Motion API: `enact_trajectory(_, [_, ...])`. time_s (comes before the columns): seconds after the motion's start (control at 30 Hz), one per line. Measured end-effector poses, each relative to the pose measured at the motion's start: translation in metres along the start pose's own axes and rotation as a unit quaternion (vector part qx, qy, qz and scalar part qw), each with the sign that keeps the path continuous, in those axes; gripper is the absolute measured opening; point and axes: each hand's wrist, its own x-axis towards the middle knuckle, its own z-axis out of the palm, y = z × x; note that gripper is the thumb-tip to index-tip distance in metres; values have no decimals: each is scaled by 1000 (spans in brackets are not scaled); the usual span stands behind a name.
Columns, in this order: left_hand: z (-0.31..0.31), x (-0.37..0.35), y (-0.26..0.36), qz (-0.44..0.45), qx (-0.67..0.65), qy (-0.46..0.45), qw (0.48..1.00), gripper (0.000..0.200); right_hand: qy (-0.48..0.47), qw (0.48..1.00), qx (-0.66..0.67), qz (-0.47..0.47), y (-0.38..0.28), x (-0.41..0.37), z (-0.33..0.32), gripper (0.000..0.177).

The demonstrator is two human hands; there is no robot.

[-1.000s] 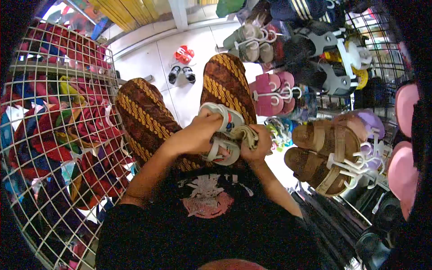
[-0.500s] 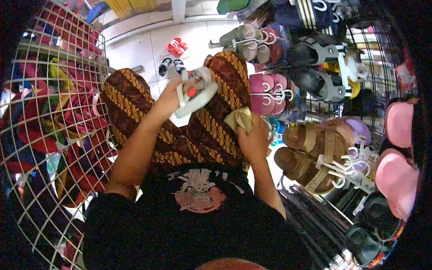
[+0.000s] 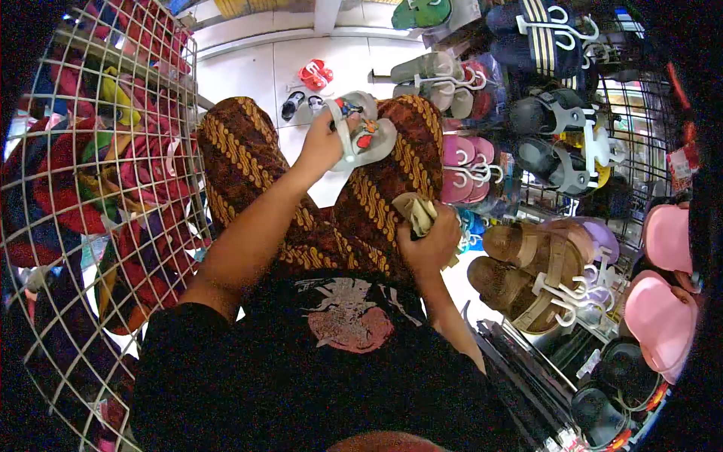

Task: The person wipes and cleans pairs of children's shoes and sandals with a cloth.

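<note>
My left hand (image 3: 320,145) is stretched forward above my knees and grips a pair of small grey sandals (image 3: 363,133) with red and blue marks on the straps. My right hand (image 3: 429,242) rests on my right thigh and clutches a crumpled beige cloth (image 3: 416,211). I sit in brown and yellow batik trousers (image 3: 248,162) and a black printed shirt.
A white wire basket (image 3: 90,188) full of colourful slippers stands at my left. At my right hang sandals on white hooks: brown ones (image 3: 527,267), pink ones (image 3: 461,166), dark ones (image 3: 550,113). Small red sandals (image 3: 315,74) and black sandals (image 3: 300,104) lie on the white tile floor.
My left hand has lifted the grey sandals away from my right hand and carried them forward over my knees. My right hand stayed on my thigh with the cloth.
</note>
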Motion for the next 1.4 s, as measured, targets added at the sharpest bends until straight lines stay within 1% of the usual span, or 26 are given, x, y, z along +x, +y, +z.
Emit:
enact_trajectory(0.03, [2,-3,4,-41,-20,-8,999,33,-4,1000,-4,14,1,1,1,60])
enact_trajectory(0.07, [3,-3,1,-62,-15,-11,998,31,-7,1000,-8,28,3,2,3,60])
enact_trajectory(0.1, [1,-2,0,-82,-9,-14,997,30,13,1000,-15,7,5,3,6,58])
enact_trajectory(0.13, [-1,-2,0,-101,-2,-17,995,29,10,1000,-21,2,5,2,5,57])
enact_trajectory(0.2, [-1,-1,2,-91,-17,-35,995,34,6,999,-32,-10,1,2,3,56])
enact_trajectory(0.23, [-1,-1,4,-84,-24,-37,996,35,22,999,-28,-28,0,4,4,55])
enact_trajectory(0.27, [-3,-1,5,-76,-31,-38,996,37,18,1000,-14,-20,0,6,4,54])
enact_trajectory(0.3, [-5,1,6,-86,1,-57,995,34,13,1000,1,-12,1,7,5,54])
enact_trajectory(0.4, [-4,-4,6,-74,26,-13,997,38,0,999,38,5,0,10,4,53])
enact_trajectory(0.43, [-5,-4,5,-82,6,-17,996,38,-5,999,48,11,0,11,3,53])
enact_trajectory(0.5, [-7,-2,5,-97,-36,-24,994,40,12,999,30,-10,7,7,10,53])
enact_trajectory(0.63, [-6,-8,12,-42,14,-25,999,41,42,998,26,-29,14,5,16,53])
enact_trajectory(0.73, [-3,-9,13,-21,21,-28,999,40,15,999,47,-9,14,5,13,54])
enact_trajectory(0.8, [0,-9,14,-8,25,-21,999,37,30,997,66,-22,12,8,12,53])
enact_trajectory(0.93, [-1,-11,18,-51,23,-31,998,44,26,997,77,-18,19,4,18,52])
enact_trajectory(0.97, [-4,-9,8,10,50,-48,998,48,48,995,85,-22,19,2,20,51])
enact_trajectory(1.0, [-2,-10,10,-22,40,-43,998,48,32,992,117,-32,19,8,18,53])
enact_trajectory(1.07, [-3,-8,0,-37,22,-63,997,47,91,992,55,-64,27,2,29,51])
enact_trajectory(1.1, [-3,-6,-2,-43,31,-83,995,47,25,995,90,-17,23,7,22,51])
enact_trajectory(1.17, [-4,-2,-9,-63,52,-130,988,47,3,997,80,-20,28,11,22,51])
enact_trajectory(1.2, [-3,-1,-17,-44,53,-136,988,48,-8,997,74,-17,30,11,22,51])
enact_trajectory(1.23, [-1,-1,-21,-58,45,-139,988,48,-53,997,51,27,27,15,16,50])
enact_trajectory(1.27, [-1,0,-24,-72,38,-143,986,48,-73,995,68,25,25,20,9,48])
enact_trajectory(1.33, [0,-3,-13,-33,92,-143,985,47,-109,988,103,24,23,29,2,44])
enact_trajectory(1.37, [1,0,-23,-52,82,-146,985,46,-114,985,125,25,24,31,2,39])
enact_trajectory(1.4, [3,0,-28,-72,72,-150,983,44,-109,985,136,15,18,34,1,37])
